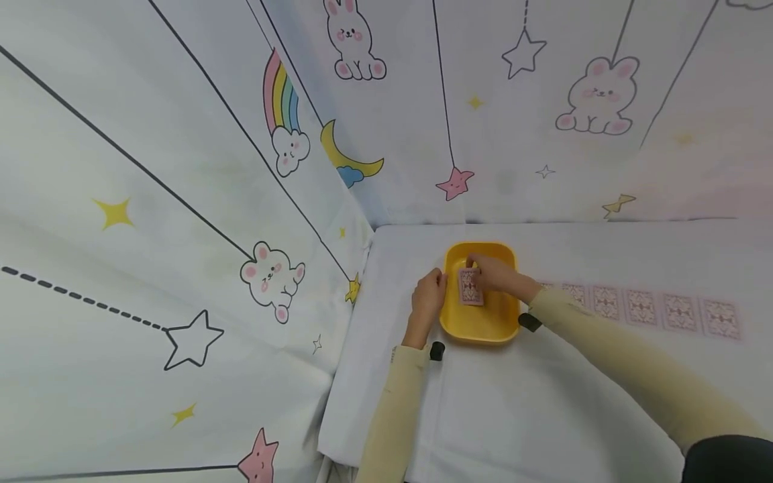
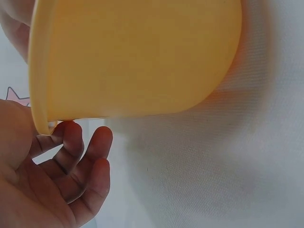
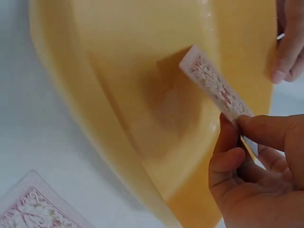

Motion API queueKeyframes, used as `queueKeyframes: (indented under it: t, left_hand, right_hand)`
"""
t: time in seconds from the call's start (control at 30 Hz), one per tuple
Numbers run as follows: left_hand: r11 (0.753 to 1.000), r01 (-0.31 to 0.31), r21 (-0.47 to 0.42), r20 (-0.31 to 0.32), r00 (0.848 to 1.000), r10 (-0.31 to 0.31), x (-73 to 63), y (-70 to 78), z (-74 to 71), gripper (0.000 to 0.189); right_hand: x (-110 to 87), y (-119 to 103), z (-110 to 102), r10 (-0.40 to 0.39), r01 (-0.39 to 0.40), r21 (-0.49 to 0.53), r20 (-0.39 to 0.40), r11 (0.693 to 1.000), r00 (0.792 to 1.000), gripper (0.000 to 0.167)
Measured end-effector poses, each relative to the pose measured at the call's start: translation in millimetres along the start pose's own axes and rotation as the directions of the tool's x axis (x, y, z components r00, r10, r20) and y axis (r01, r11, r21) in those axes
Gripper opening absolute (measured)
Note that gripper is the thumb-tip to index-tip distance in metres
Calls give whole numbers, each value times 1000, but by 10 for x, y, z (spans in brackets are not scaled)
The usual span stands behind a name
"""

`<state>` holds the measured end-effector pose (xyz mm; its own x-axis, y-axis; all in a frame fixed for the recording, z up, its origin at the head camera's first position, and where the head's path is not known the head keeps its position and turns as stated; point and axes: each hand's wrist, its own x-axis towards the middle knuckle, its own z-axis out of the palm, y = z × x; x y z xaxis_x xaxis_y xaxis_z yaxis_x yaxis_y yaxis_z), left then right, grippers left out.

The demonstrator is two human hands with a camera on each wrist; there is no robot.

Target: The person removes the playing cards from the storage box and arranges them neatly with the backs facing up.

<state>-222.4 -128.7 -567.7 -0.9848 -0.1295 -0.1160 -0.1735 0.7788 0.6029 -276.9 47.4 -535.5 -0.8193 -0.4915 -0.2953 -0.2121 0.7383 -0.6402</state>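
A yellow plastic basin [image 1: 489, 329] stands on the white-covered table. My left hand [image 1: 429, 295] grips its left rim; in the left wrist view the curled fingers [image 2: 99, 142] come up under the lip, against the outer wall [image 2: 142, 57]. Over the inside of the basin, my right hand [image 1: 494, 275] pinches a playing card [image 1: 470, 288] between thumb and fingers. The right wrist view shows this card [image 3: 213, 85] tilted, its patterned red-and-white back visible and its shadow on the basin floor. The card's face is hidden.
To the right of the basin, several playing cards [image 1: 641, 307] lie back up in a row, partly covered by the right sleeve [image 1: 604, 342]. White cloth walls [image 1: 410, 134] with cartoon prints rise behind and to the left of the table.
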Motion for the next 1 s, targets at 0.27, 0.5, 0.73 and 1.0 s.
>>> queueKeyframes:
  t: [0.27, 0.5, 0.73, 1.0]
  left_hand:
    - [1000, 10, -11, 8, 1000, -10, -18, 40, -13, 27]
    - [1000, -9, 12, 7, 1000, 8, -39, 39, -31, 28]
    - [1000, -1, 0, 10, 1000, 1, -59, 56, -47, 27]
    - [1000, 4, 6, 9, 1000, -4, -46, 53, -47, 27]
  right_hand:
    - [-203, 215, -67, -54, 65, 162, -74, 985, 996, 33]
    - [-444, 334, -226, -60, 83, 241, -102, 967, 993, 43]
    - [-669, 502, -403, -48, 77, 230, -128, 970, 991, 49]
    - [-918, 778, -586, -56, 91, 189, -179, 978, 982, 47]
